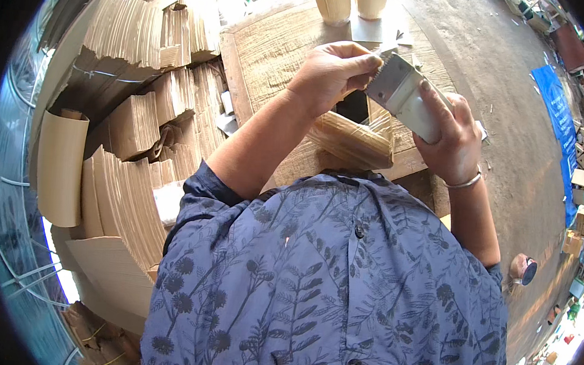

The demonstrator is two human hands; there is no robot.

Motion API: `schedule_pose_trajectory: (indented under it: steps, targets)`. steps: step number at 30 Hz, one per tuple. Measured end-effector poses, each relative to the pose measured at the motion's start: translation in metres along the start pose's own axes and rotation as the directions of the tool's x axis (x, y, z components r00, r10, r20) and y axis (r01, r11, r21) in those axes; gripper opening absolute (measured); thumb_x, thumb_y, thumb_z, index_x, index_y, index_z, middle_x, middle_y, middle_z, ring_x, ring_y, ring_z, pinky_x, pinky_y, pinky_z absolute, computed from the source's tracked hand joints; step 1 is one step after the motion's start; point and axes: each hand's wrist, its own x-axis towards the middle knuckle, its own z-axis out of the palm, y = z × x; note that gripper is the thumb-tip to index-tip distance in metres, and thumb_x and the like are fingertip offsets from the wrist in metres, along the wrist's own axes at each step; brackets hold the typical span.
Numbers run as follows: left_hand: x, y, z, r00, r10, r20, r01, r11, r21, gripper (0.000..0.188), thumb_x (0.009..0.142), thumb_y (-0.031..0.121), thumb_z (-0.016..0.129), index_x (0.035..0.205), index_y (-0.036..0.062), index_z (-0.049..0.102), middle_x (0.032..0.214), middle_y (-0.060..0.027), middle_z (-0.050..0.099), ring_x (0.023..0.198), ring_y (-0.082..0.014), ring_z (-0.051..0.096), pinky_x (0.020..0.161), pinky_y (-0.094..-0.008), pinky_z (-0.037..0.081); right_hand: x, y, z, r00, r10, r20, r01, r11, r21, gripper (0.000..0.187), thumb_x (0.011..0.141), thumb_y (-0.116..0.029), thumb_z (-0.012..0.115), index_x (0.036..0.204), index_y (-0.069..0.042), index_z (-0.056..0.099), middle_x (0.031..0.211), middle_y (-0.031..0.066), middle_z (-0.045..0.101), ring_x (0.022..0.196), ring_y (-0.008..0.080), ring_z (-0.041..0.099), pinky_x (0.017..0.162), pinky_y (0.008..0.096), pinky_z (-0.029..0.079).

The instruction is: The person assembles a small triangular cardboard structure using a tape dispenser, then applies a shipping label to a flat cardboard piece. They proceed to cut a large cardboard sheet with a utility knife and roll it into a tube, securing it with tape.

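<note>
My right hand [450,130] is wrapped around a hand-held tape dispenser [402,95] with a pale body and a toothed metal edge. The teeth face my left hand [338,73], whose thumb and fingers are pinched together right at that edge. What the pinch holds is too small to make out. Below both hands, close to my body, lies a shiny brown bundle [353,143] with a dark opening on its far side. It rests on a wooden board [261,50], partly hidden by my left wrist.
Tall stacks of folded cardboard [129,32] crowd the left side, beside a pale rolled sheet [62,168]. Two upright pale cylinders [330,0] stand at the board's far end. On the floor to the right are a blue tarp [555,110] and a small round container [523,269].
</note>
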Motion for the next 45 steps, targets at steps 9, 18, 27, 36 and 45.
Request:
schedule_pose_trajectory:
  steps: [9, 18, 27, 36, 45]
  targets:
    - [0.028, -0.020, -0.090, 0.962, -0.198, -0.189, 0.208, 0.978, 0.033, 0.018, 0.092, 0.022, 0.064, 0.092, 0.0043, 0.067, 0.080, -0.0042, 0.064, 0.069, -0.0114, 0.058, 0.065, -0.0265, 0.052, -0.037, 0.032, -0.003, 0.958, 0.195, 0.211, -0.231, 0.960, 0.160, 0.066, 0.065, -0.015, 0.078, 0.127, -0.021, 0.059, 0.101, 0.0093, 0.065, 0.092, 0.0289, 0.064, 0.080, 0.0379, 0.053]
    - [0.040, -0.046, -0.107, 0.910, -0.277, -0.309, 0.360, 0.897, 0.257, 0.016, 0.084, 0.021, 0.074, 0.085, 0.0060, 0.067, 0.076, -0.0040, 0.065, 0.060, -0.0115, 0.055, 0.058, -0.0266, 0.049, -0.012, 0.042, 0.008, 0.928, 0.179, 0.326, -0.280, 0.914, 0.295, 0.064, 0.066, -0.013, 0.077, 0.127, -0.014, 0.059, 0.108, 0.0102, 0.066, 0.097, 0.0261, 0.063, 0.086, 0.0349, 0.050]
    - [0.057, -0.088, -0.114, 0.940, -0.309, -0.145, 0.339, 0.790, 0.511, 0.051, 0.092, 0.048, 0.056, 0.113, 0.0019, 0.064, 0.101, -0.0106, 0.066, 0.090, -0.0156, 0.061, 0.080, -0.0326, 0.050, -0.008, 0.057, 0.017, 0.894, 0.135, 0.428, -0.322, 0.858, 0.401, 0.065, 0.065, -0.006, 0.075, 0.128, -0.010, 0.059, 0.109, 0.0143, 0.064, 0.093, 0.0266, 0.062, 0.085, 0.0339, 0.048]
    - [0.087, -0.034, -0.032, 0.947, -0.283, 0.154, 0.129, 0.772, 0.622, 0.037, 0.100, 0.035, 0.045, 0.126, 0.0124, 0.059, 0.129, -0.0119, 0.055, 0.118, -0.0238, 0.052, 0.101, -0.0333, 0.041, -0.006, 0.076, 0.019, 0.868, 0.107, 0.485, -0.325, 0.861, 0.392, 0.070, 0.063, -0.006, 0.077, 0.130, -0.012, 0.058, 0.101, 0.0138, 0.063, 0.087, 0.0272, 0.061, 0.082, 0.0331, 0.049]
    - [0.079, -0.045, -0.003, 0.884, -0.005, 0.467, -0.463, 0.118, 0.878, 0.032, 0.090, 0.039, 0.060, 0.086, 0.0079, 0.066, 0.091, -0.0079, 0.060, 0.088, -0.0276, 0.060, 0.077, -0.0360, 0.050, -0.002, 0.103, 0.002, 0.894, -0.011, 0.449, -0.176, 0.910, 0.374, 0.071, 0.060, -0.013, 0.078, 0.127, -0.020, 0.059, 0.089, 0.0108, 0.061, 0.075, 0.0284, 0.059, 0.068, 0.0366, 0.052]
